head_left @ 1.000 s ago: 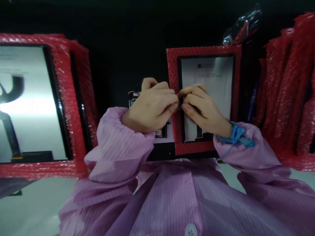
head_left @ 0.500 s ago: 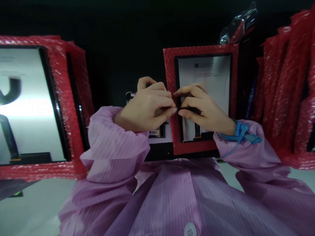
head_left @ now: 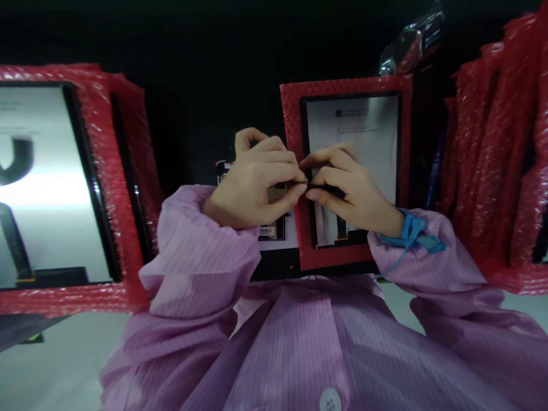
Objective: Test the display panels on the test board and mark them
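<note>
A display panel (head_left: pixel 377 154) with a silvery back and black edges lies on a red bubble-wrap sleeve (head_left: pixel 293 125). My right hand (head_left: pixel 357 185), a blue band at its wrist, pinches a black flex cable (head_left: pixel 341 227) over the panel; part of the cable is hidden beneath the hand. Thumb and forefinger of my left hand (head_left: pixel 261 185) are pressed together at the cable's end, over the sleeve's left border. What lies between those left fingertips is too small to make out. Under my left hand, a dark part with a barcode label (head_left: pixel 268 231) shows partly.
Another silver-backed panel (head_left: pixel 51 228) lies on stacked red bubble-wrap (head_left: pixel 132 142) at left. More red bubble-wrap sleeves (head_left: pixel 483 171) stand at right, beside a blue pen (head_left: pixel 435 168). A shiny, clear-wrapped object (head_left: pixel 413 48) sits behind the middle panel.
Both hands keep their pinch, fingertips close together, with only slight finger shifts. The whole view has shifted a little; nothing was taken up or let go.
</note>
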A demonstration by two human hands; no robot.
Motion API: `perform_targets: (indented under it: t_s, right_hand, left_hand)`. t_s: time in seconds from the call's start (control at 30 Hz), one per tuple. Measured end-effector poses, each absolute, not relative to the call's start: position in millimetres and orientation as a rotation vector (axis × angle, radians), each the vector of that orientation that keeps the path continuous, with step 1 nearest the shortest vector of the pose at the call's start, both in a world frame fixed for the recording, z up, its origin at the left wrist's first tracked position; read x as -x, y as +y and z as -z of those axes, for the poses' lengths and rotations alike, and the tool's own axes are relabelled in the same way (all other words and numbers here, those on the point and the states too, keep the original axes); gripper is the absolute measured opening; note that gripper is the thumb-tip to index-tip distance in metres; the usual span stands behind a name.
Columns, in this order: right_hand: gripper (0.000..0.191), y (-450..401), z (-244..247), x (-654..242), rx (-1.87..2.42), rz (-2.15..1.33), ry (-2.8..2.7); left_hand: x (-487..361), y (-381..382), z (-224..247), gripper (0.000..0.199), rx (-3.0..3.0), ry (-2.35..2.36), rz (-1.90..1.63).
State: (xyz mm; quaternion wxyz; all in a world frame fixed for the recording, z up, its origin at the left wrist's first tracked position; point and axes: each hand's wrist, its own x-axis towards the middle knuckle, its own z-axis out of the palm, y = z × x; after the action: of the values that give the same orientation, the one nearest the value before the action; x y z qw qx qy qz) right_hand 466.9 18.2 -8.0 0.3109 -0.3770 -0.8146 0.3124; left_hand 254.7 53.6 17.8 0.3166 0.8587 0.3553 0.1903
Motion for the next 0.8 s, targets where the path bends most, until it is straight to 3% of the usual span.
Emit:
perform_targets:
  t_s: [0.8]
  right_hand:
    - [0.025,17.0,9.8,-465.0,0.975,-0.755,-2.168]
  left_hand:
    - [-254.8,55.4,-10.1,0.022,-2.234,0.967,-0.552]
